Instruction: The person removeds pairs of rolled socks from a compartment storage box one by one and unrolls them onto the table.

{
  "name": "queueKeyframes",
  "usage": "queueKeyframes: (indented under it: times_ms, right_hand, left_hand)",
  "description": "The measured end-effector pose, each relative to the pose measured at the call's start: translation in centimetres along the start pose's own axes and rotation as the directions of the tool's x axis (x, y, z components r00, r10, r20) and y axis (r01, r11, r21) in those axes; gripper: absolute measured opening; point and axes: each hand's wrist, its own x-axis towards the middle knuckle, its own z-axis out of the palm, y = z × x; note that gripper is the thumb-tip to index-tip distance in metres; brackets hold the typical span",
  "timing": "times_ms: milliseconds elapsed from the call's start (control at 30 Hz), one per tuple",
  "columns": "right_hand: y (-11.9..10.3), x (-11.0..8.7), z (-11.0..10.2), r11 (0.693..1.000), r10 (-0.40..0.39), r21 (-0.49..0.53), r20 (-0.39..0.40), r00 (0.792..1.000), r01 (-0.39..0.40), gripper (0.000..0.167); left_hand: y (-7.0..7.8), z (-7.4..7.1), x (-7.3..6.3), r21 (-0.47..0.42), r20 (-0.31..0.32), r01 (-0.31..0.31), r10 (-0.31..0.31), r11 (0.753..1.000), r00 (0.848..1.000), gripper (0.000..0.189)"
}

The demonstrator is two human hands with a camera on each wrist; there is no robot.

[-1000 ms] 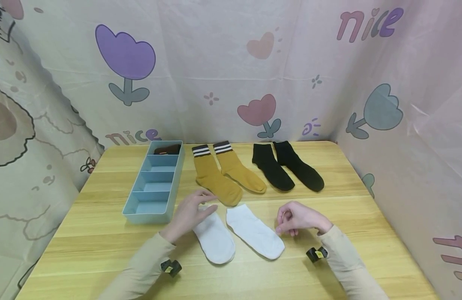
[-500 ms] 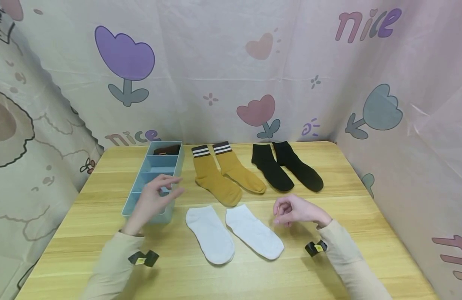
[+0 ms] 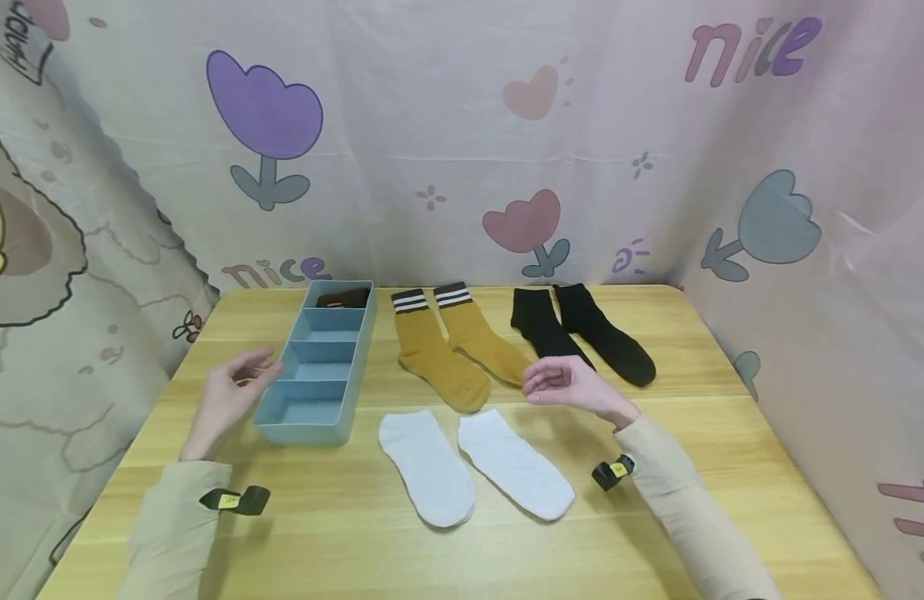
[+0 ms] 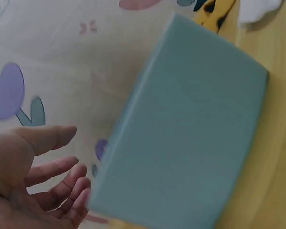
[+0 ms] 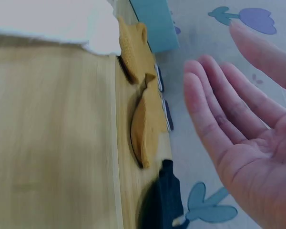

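My left hand hovers at the left side of the light-blue divided box, fingers loosely bent with nothing between them. A brown item lies in the box's far compartment. My right hand is raised over the table near the toes of the mustard socks and partly covers one black sock. It holds nothing; in the right wrist view its fingers are relaxed. Two white socks, one on the left and one on the right, lie flat and apart at the front.
A second black sock lies at the back right of the wooden table. Behind and along the sides hangs a patterned cloth with printed flowers. A small black device is worn on each wrist.
My left hand has left the left white sock and passed over the box to its left side. My right hand has risen and moved away from the right white sock, toward the black and mustard socks.
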Motion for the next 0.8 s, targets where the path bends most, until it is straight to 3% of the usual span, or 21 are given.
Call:
queueKeyframes:
  times_ms: [167, 367, 533, 633, 800]
  right_hand:
    - [-0.2, 1.8, 0.5, 1.000, -0.001, 0.024, -0.067, 0.998, 0.003, 0.041]
    - [-0.1, 4.0, 1.1, 0.999, 0.023, 0.045, -0.125, 0.992, -0.018, 0.038]
    - [-0.2, 6.2, 1.6, 0.997, 0.052, 0.059, -0.117, 0.992, -0.045, 0.040]
    - [-0.5, 8.1, 2.2, 0.997, 0.051, 0.055, -0.118, 0.992, -0.045, 0.039]
    - [-1.7, 12.7, 4.6, 0.988, 0.039, 0.156, -0.164, 0.986, -0.013, 0.038]
  left_hand:
    - [-1.4, -0.4, -0.4, 0.010, 0.065, 0.054, -0.055, 0.998, 0.996, 0.053]
    - [-2.0, -0.5, -0.7, 0.004, 0.085, 0.033, -0.034, 0.999, 0.996, 0.049]
    - [-2.2, -0.4, -0.5, 0.043, 0.068, 0.013, -0.016, 0.999, 0.998, 0.040]
    - [-2.3, -0.8, -0.6, 0.054, 0.087, -0.003, -0.002, 0.999, 0.996, 0.036]
    - [-2.7, -1.5, -1.2, 0.074, 0.125, -0.020, 0.010, 0.997, 0.992, 0.035]
